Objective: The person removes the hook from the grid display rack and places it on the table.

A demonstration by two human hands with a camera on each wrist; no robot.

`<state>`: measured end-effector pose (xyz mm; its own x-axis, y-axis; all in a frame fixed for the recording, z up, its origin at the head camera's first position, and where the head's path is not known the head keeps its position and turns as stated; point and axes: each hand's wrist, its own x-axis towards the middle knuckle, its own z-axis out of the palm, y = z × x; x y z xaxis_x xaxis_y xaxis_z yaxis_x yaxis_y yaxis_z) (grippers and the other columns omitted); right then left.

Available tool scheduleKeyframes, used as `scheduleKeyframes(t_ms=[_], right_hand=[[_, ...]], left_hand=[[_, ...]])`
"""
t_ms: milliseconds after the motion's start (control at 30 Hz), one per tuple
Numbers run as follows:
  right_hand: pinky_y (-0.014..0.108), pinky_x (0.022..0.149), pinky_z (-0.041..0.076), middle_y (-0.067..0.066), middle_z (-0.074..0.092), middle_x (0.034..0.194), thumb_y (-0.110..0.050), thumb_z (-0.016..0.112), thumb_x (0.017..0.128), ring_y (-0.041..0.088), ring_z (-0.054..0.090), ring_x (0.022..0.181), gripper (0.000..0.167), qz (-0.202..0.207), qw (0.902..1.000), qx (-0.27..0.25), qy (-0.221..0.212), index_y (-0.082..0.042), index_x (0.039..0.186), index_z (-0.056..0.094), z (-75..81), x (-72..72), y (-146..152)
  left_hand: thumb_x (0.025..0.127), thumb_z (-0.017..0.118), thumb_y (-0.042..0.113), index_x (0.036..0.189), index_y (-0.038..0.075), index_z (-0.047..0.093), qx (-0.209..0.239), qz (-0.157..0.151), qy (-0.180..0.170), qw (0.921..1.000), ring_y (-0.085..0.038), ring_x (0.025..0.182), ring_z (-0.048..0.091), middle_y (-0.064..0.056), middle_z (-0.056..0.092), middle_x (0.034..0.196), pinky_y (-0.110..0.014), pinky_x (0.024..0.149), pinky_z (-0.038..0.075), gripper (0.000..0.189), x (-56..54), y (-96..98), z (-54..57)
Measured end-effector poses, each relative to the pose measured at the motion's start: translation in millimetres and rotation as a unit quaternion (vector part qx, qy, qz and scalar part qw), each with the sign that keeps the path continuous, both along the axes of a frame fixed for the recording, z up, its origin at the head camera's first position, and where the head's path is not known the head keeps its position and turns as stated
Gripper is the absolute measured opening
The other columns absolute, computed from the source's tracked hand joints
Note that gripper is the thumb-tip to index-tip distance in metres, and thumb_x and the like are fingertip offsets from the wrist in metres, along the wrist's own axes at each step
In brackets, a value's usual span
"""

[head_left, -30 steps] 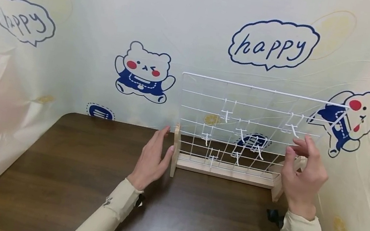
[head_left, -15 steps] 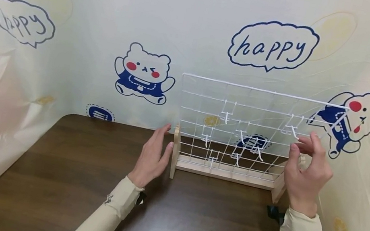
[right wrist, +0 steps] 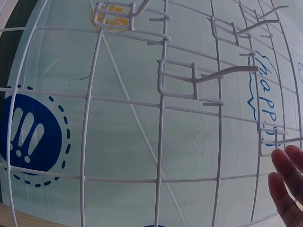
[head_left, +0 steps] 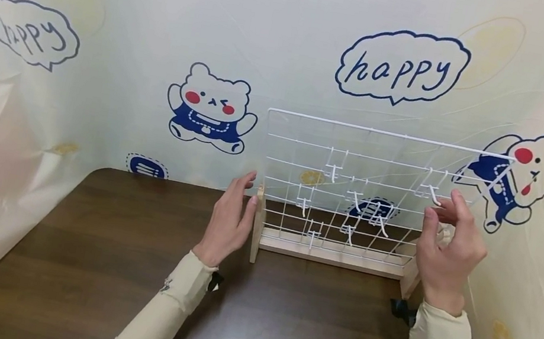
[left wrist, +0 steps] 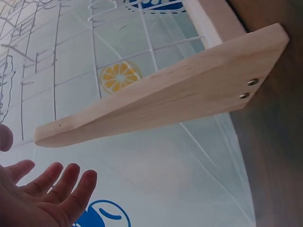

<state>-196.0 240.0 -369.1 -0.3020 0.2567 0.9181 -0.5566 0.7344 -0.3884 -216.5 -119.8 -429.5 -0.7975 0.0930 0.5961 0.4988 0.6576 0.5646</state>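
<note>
A white wire grid rack (head_left: pixel 344 125) stands on a pale wooden base, with several white wire hooks hung across it. My left hand (head_left: pixel 228 219) is beside the rack's left wooden upright (head_left: pixel 257 227), its fingers extended. In the left wrist view the fingers (left wrist: pixel 61 187) show relaxed and apart from the upright (left wrist: pixel 156 101), holding nothing. My right hand (head_left: pixel 451 250) is at the grid's right side, thumb and forefinger parted. Its fingertips are right by the tip of the upper right hook (head_left: pixel 429 190). The right wrist view shows its fingers (right wrist: pixel 284 184) just under that hook (right wrist: pixel 270 142).
The rack's wooden base bar (head_left: pixel 330 256) lies along the brown table (head_left: pixel 126 265). Pale cloth (head_left: pixel 306 31) printed with bears and "happy" bubbles hangs behind and at both sides. The right upright (head_left: pixel 409 279) stands by the right wrist, partly hidden by the hand.
My right hand has risen slightly towards the upper right hook. My left hand has shifted a little up along the left upright. The rack and hooks have stayed in place.
</note>
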Motion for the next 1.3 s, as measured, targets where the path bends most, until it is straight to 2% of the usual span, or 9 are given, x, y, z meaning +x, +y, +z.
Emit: scheduleKeyframes(t_ms=[233,400,633,800,1033,1167,1300], right_hand=[[0.001,0.091,0.042,0.030,0.075,0.097,-0.034,0.065,0.103,0.047,0.065,0.075,0.042,-0.002,1.0000,0.001,0.000,0.001,0.127,0.065,0.6,-0.6,1.0],[0.001,0.091,0.042,0.030,0.075,0.097,-0.037,0.064,0.104,0.048,0.065,0.076,0.044,-0.005,1.0000,0.000,-0.004,0.000,0.127,0.065,0.8,-0.6,1.3],[0.000,0.091,0.043,0.030,0.074,0.094,-0.042,0.063,0.104,0.048,0.065,0.074,0.049,0.000,1.0000,0.001,0.006,0.002,0.126,0.064,2.4,-2.8,0.3],[0.001,0.092,0.043,0.029,0.075,0.096,-0.044,0.062,0.104,0.047,0.066,0.076,0.050,-0.001,1.0000,0.008,-0.004,-0.001,0.128,0.064,1.9,-3.4,0.1],[0.001,0.091,0.043,0.029,0.075,0.095,-0.039,0.063,0.104,0.045,0.064,0.076,0.045,0.001,1.0000,0.005,-0.006,-0.001,0.128,0.064,3.1,-3.9,-0.1],[0.001,0.092,0.043,0.028,0.075,0.096,-0.038,0.064,0.104,0.045,0.065,0.076,0.044,0.001,0.9999,0.006,-0.010,-0.002,0.129,0.064,2.9,-3.7,-0.4],[0.001,0.093,0.043,0.028,0.076,0.098,-0.037,0.064,0.104,0.046,0.066,0.077,0.042,0.001,0.9999,0.009,-0.013,-0.002,0.128,0.065,2.5,-4.0,-1.6]], left_hand=[[0.112,0.044,0.024,0.153,0.009,0.045,-0.001,-0.008,-0.011,0.9999,-0.034,0.127,0.062,-0.017,0.058,0.144,-0.055,0.106,0.054,0.044,-7.6,-0.1,-1.5],[0.112,0.045,0.022,0.151,0.008,0.047,0.002,-0.015,-0.018,0.9997,-0.037,0.127,0.063,-0.019,0.060,0.143,-0.056,0.107,0.054,0.042,-11.1,-0.4,-4.2],[0.111,0.045,0.020,0.143,0.004,0.056,0.001,-0.023,0.003,0.9997,-0.033,0.121,0.066,-0.015,0.065,0.135,-0.051,0.105,0.055,0.037,-14.9,-0.9,-4.8],[0.111,0.047,0.019,0.138,0.005,0.059,0.012,-0.031,0.009,0.9994,-0.030,0.117,0.066,-0.014,0.067,0.130,-0.048,0.103,0.056,0.033,-15.9,-0.6,-5.8],[0.110,0.050,0.017,0.136,0.003,0.061,0.042,-0.045,-0.022,0.9979,-0.029,0.114,0.067,-0.015,0.068,0.128,-0.048,0.095,0.061,0.031,-16.9,0.1,-5.4],[0.109,0.054,0.016,0.136,0.003,0.062,0.074,-0.062,-0.045,0.9943,-0.028,0.112,0.069,-0.014,0.069,0.127,-0.043,0.089,0.062,0.031,-17.5,-2.1,-4.4],[0.107,0.058,0.013,0.135,-0.001,0.063,0.101,-0.081,-0.063,0.9896,-0.029,0.113,0.070,-0.015,0.070,0.127,-0.038,0.085,0.061,0.031,-19.2,-6.0,-2.4]])
